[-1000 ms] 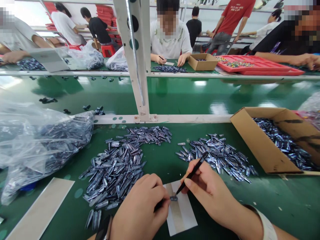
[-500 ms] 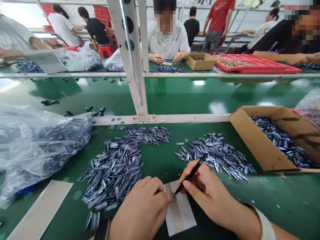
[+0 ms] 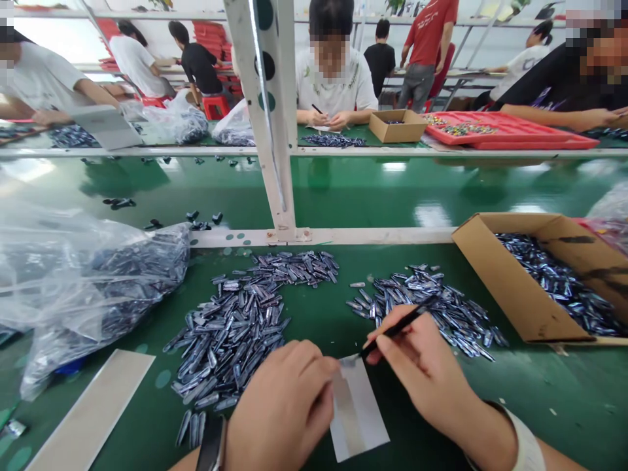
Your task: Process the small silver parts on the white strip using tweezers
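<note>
My right hand (image 3: pixel 417 360) is closed on a pair of black tweezers (image 3: pixel 400 324), whose tip is at the top edge of a small white card (image 3: pixel 366 405) with a beige strip. Beside the card's upper left corner, my left hand (image 3: pixel 289 399) has its fingers bent together; what they pinch, if anything, is too small to make out. A large pile of dark, shiny, narrow pieces (image 3: pixel 235 333) lies left of the card. Beyond my right hand is a second pile of similar bluish pieces (image 3: pixel 441 301).
A cardboard box (image 3: pixel 510 288) of shiny pieces stands at right. At left are a filled plastic bag (image 3: pixel 122 281) and a long beige strip (image 3: pixel 93 412). A white post (image 3: pixel 269 131) rises from the rail ahead. Several people sit beyond, near a red tray (image 3: pixel 520 131).
The tweezers' tip has moved from the card's strip up to its top edge, and my right hand has shifted right. My left fingers have risen slightly. The view has shifted a little.
</note>
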Demonstrator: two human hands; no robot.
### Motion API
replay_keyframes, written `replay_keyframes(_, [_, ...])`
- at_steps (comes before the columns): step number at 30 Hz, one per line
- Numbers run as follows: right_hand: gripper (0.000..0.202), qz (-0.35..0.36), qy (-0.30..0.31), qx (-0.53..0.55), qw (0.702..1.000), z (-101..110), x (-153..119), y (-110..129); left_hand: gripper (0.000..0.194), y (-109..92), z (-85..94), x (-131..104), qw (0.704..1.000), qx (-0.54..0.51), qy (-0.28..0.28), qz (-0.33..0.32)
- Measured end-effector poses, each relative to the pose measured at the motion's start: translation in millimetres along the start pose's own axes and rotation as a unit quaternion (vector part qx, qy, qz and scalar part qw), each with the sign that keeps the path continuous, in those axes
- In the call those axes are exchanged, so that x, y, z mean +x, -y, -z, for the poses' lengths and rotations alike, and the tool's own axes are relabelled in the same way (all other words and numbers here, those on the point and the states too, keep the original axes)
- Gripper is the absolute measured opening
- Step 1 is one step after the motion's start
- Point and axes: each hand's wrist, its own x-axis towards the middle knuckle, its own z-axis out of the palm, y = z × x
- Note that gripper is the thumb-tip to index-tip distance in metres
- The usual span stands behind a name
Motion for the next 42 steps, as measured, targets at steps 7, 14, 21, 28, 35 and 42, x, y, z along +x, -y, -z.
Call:
replay_keyframes(7, [0.020, 0.072, -0.188, -0.010, 0.980, 7, 13, 13, 0.025, 43, 24.8, 9, 0.976, 0.146, -0.108, 0.118])
replay_keyframes(14, [0.013, 0.092, -0.151, 0.007, 0.984, 6, 9, 5, 0.027, 42, 23.4, 12, 0.979, 0.162, -0.074, 0.094])
replay_keyframes(21, [0.011, 0.016, 0.042, 0.054, 0.998, 5, 1, -1, 0.026, 31, 20.4, 11, 0.991, 0.053, -0.118, 0.043])
replay_keyframes(28, [0.004, -0.029, 0.127, 0.002, 0.991, 3, 1, 1, 0.017, 3, 8.0, 5, 0.980, -0.189, -0.013, 0.057])
replay_keyframes(35, [0.004, -0.041, 0.127, -0.014, 0.991, 4, 2, -1, 0.020, 2, 1.7, 3, 0.988, -0.128, 0.049, 0.073])
replay_keyframes(42, [0.003, -0.050, 0.126, -0.013, 0.991, 5, 3, -2, 0.019, 2, 2.4, 2, 0.987, -0.108, 0.063, 0.100])
